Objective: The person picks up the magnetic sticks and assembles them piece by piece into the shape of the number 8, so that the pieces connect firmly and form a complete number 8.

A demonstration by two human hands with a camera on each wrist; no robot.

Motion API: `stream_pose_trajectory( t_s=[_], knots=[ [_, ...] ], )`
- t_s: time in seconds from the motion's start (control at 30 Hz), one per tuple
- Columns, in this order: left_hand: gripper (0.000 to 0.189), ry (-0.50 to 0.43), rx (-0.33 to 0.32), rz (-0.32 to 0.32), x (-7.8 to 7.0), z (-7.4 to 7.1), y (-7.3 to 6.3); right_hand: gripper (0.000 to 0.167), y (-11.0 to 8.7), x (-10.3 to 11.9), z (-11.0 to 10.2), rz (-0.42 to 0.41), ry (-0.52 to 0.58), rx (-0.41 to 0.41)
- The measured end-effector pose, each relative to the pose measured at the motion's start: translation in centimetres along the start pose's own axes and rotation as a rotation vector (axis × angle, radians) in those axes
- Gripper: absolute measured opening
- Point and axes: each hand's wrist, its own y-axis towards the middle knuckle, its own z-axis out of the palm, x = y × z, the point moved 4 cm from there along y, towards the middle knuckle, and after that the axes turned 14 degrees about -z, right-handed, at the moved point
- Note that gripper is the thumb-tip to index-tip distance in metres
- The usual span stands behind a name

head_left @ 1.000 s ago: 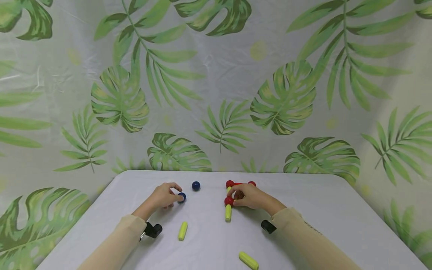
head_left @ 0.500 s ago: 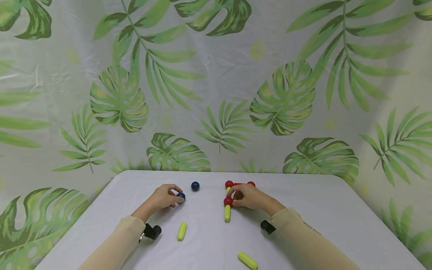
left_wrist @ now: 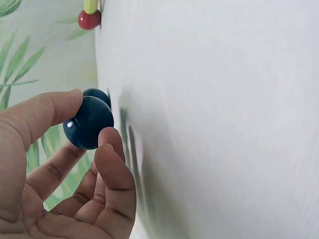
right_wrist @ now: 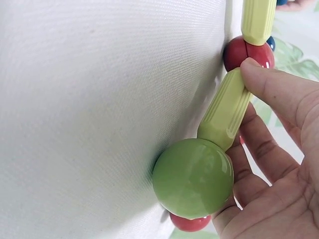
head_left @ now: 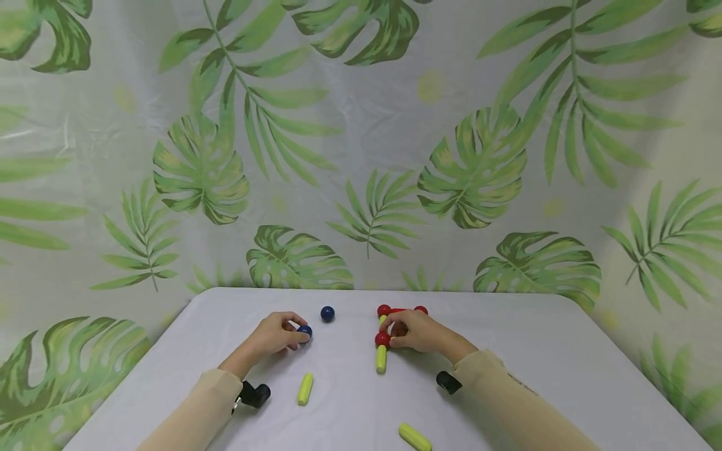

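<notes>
Looks like smooth, shiny plastic on the blue ball [left_wrist: 88, 127] at left in the left wrist view, and on the green ball [right_wrist: 193, 177] and red ball [right_wrist: 235, 54] in the right wrist view. Seems like duller, grooved plastic on the pale green stick [right_wrist: 223, 107] there. Looks like dull, woven cloth on the white table cover [right_wrist: 99, 99], but shiny, wrinkly plastic on the leafy sheet [head_left: 372, 125] up top in the head view.

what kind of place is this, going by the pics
Probably an indoor recording setup, perhaps a makeshift studio: a white table, a leaf-print sheet filling the background behind it, and black wrist-worn devices.
</notes>
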Motion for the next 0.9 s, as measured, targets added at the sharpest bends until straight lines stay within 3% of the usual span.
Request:
stream_pose_trajectory(
  t_s=[0.17,0.53,0.9],
  knots=[
    [0.031,-0.048,0.033,0.061,-1.0,0.7,-1.0,0.022,-0.1,0.0,0.1,0.010,0.005,-0.007],
    [0.034,-0.087,0.132,0.126,-3.6,3.3,-3.7,0.022,-0.1,0.1,0.2,0.023,-0.006,-0.017],
    [0.029,-0.079,0.203,0.127,-5.2,6.5,-6.0,0.022,0.1,0.2,0.2,0.031,-0.011,-0.012]
  ],
)
